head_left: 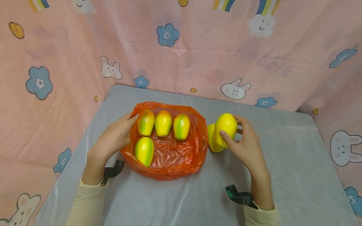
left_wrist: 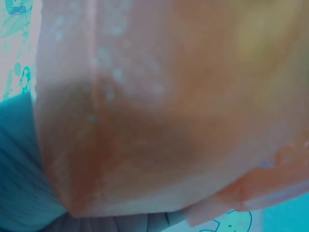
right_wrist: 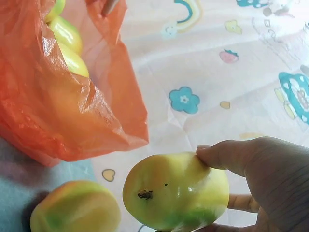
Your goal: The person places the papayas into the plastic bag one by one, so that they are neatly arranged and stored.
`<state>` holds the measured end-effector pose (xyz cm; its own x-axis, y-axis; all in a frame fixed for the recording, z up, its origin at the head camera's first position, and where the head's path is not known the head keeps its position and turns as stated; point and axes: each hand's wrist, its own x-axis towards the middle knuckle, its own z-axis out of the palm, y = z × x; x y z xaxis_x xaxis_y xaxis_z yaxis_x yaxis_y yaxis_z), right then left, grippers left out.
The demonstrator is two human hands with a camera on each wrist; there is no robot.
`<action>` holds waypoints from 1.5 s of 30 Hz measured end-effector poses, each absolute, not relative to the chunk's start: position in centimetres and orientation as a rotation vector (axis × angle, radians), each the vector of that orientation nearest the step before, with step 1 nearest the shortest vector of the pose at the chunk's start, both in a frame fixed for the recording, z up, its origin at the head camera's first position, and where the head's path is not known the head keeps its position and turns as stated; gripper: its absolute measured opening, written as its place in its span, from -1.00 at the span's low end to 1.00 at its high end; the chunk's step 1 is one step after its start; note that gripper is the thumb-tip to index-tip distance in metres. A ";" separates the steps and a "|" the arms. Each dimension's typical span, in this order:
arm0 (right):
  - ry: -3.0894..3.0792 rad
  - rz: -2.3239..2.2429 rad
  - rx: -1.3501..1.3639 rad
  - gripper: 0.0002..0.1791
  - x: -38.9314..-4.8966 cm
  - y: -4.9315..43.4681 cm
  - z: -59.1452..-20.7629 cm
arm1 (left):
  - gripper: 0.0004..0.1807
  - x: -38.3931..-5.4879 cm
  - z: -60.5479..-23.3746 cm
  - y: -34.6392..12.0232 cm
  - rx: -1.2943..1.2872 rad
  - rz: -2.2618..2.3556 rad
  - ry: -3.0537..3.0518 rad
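An open orange-red plastic bag stands on the table, with several yellow-green mangoes inside. Three lie in a row along its far side and one sits at the near left. My left hand holds the bag's left rim; the bag film fills most of the left wrist view and hides most of the fingers. To the right of the bag, my right hand grips another mango between thumb and fingers, its dark stem end showing in the right wrist view. Beside the bag lies one more mango, partly behind the held one.
A grey cloth covers the table. Behind it and at both sides hangs a pink printed curtain. Dark camera mounts are strapped to both wrists below cream sleeves.
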<state>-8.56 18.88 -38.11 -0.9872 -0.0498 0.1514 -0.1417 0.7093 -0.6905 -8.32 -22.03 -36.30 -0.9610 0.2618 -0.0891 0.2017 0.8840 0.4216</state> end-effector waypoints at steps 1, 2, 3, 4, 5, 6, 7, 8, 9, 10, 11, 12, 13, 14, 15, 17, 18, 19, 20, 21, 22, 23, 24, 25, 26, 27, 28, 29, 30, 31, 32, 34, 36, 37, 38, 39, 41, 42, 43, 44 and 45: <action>-2.784 1.145 0.165 -0.19 -8.6 18.7 -38.1 | -0.21 -8.3 -36.3 -22.0 0.361 0.631 2.908; -2.777 1.145 0.169 -0.19 -8.6 18.5 -38.2 | -0.21 -8.3 -36.3 -22.1 0.361 0.633 2.908; -2.770 1.148 0.172 -0.19 -8.6 18.3 -38.2 | -0.21 -8.3 -36.3 -22.1 0.360 0.635 2.907; -2.761 1.152 0.174 -0.19 -8.5 18.1 -38.2 | -0.21 -8.3 -36.3 -22.1 0.360 0.639 2.907; -2.753 1.158 0.172 -0.19 -8.5 17.9 -38.2 | -0.20 -8.3 -36.4 -22.1 0.359 0.642 2.906; -2.743 1.169 0.173 -0.19 -8.5 17.7 -38.1 | -0.20 -8.3 -36.4 -22.1 0.359 0.647 2.905; -2.735 1.180 0.176 -0.20 -8.5 17.5 -38.1 | -0.20 -8.3 -36.4 -22.1 0.361 0.652 2.907; -2.725 1.194 0.184 -0.20 -8.5 17.4 -38.0 | -0.20 -8.3 -36.4 -22.1 0.363 0.660 2.908; -2.714 1.214 0.196 -0.20 -8.6 17.2 -38.0 | -0.20 -8.4 -36.4 -22.1 0.363 0.667 2.908; -2.705 1.234 0.211 -0.20 -8.6 17.0 -37.9 | -0.21 -8.4 -36.4 -22.1 0.360 0.667 2.909; -2.697 1.256 0.225 -0.20 -8.6 16.8 -37.9 | -0.21 -8.4 -36.4 -22.1 0.358 0.670 2.910; -2.690 1.279 0.241 -0.20 -8.6 16.7 -37.9 | -0.21 -8.5 -36.4 -22.1 0.357 0.673 2.912; -2.686 1.303 0.253 -0.21 -8.6 16.5 -37.8 | -0.21 -8.5 -36.4 -22.2 0.354 0.675 2.913; -2.683 1.328 0.262 -0.21 -8.5 16.2 -37.7 | -0.22 -8.5 -36.3 -22.2 0.351 0.673 2.914; -2.684 1.345 0.269 -0.21 -8.5 16.0 -37.7 | -0.22 -8.5 -36.3 -22.2 0.348 0.671 2.915; -2.691 1.379 0.272 -0.21 -8.4 15.4 -37.5 | -0.22 -8.5 -36.3 -22.3 0.347 0.675 2.916; -2.695 1.393 0.275 -0.21 -8.3 15.1 -37.5 | -0.22 -8.5 -36.3 -22.3 0.346 0.676 2.916; -2.699 1.403 0.278 -0.21 -8.3 14.8 -37.5 | -0.21 -8.5 -36.3 -22.3 0.345 0.678 2.916; -2.704 1.413 0.279 -0.21 -8.3 14.5 -37.5 | -0.22 -8.5 -36.3 -22.3 0.345 0.683 2.915; -2.707 1.423 0.283 -0.21 -8.2 14.3 -37.5 | -0.22 -8.5 -36.3 -22.4 0.346 0.688 2.915; -2.709 1.434 0.288 -0.21 -8.2 14.0 -37.5 | -0.22 -8.4 -36.3 -22.4 0.347 0.691 2.915; -2.710 1.441 0.295 -0.21 -8.2 13.8 -37.5 | -0.22 -8.4 -36.3 -22.4 0.348 0.694 2.915; -2.711 1.452 0.302 -0.21 -8.1 13.5 -37.4 | -0.22 -8.4 -36.3 -22.4 0.349 0.696 2.916; -2.713 1.463 0.306 -0.21 -8.1 13.2 -37.4 | -0.22 -8.4 -36.3 -22.4 0.350 0.698 2.917; -2.713 1.477 0.312 -0.21 -8.0 13.0 -37.4 | -0.22 -8.4 -36.3 -22.4 0.352 0.699 2.918; -2.710 1.491 0.320 -0.20 -8.0 12.7 -37.4 | -0.22 -8.4 -36.4 -22.4 0.353 0.697 2.919; -2.711 1.499 0.327 -0.20 -7.9 12.5 -37.5 | -0.23 -8.4 -36.4 -22.4 0.355 0.694 2.920; -2.712 1.507 0.333 -0.20 -7.9 12.2 -37.5 | -0.23 -8.4 -36.4 -22.5 0.356 0.691 2.921; -2.715 1.517 0.337 -0.20 -7.8 11.9 -37.6 | -0.23 -8.4 -36.3 -22.4 0.358 0.689 2.922; -2.719 1.518 0.343 -0.19 -7.8 11.6 -37.7 | -0.24 -8.4 -36.3 -22.5 0.359 0.686 2.923; -2.721 1.524 0.351 -0.19 -7.7 11.3 -37.8 | -0.24 -8.4 -36.3 -22.5 0.361 0.683 2.924; -2.730 1.535 0.361 -0.18 -7.7 10.8 -38.0 | -0.24 -8.4 -36.3 -22.5 0.365 0.677 2.927; -2.733 1.568 0.372 -0.18 -7.6 10.2 -38.2 | -0.25 -8.4 -36.3 -22.5 0.372 0.673 2.931; -2.731 1.584 0.377 -0.17 -7.6 10.0 -38.3 | -0.25 -8.4 -36.3 -22.5 0.375 0.667 2.933; -2.729 1.608 0.382 -0.17 -7.6 9.7 -38.4 | -0.25 -8.4 -36.3 -22.5 0.377 0.661 2.935; -2.730 1.621 0.384 -0.17 -7.5 9.5 -38.5 | -0.25 -8.4 -36.3 -22.5 0.380 0.657 2.938; -2.734 1.645 0.389 -0.17 -7.4 9.0 -38.8 | -0.25 -8.4 -36.3 -22.4 0.382 0.643 2.941; -2.739 1.645 0.389 -0.16 -7.3 8.7 -38.9 | -0.25 -8.5 -36.3 -22.5 0.383 0.637 2.941; -2.750 1.635 0.384 -0.16 -7.3 8.5 -39.1 | -0.25 -8.5 -36.3 -22.4 0.380 0.634 2.941; -2.760 1.626 0.381 -0.16 -7.2 8.3 -39.3 | -0.25 -8.5 -36.3 -22.4 0.379 0.635 2.940; -2.771 1.615 0.375 -0.16 -7.1 8.1 -39.4 | -0.24 -8.5 -36.3 -22.4 0.379 0.636 2.939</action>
<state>-7.14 8.10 -39.37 -0.9692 -0.2427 0.0409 -0.1552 0.4735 -0.8670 -8.50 -22.42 -36.31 -0.9626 0.2653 -0.0550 0.2188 0.8810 0.4196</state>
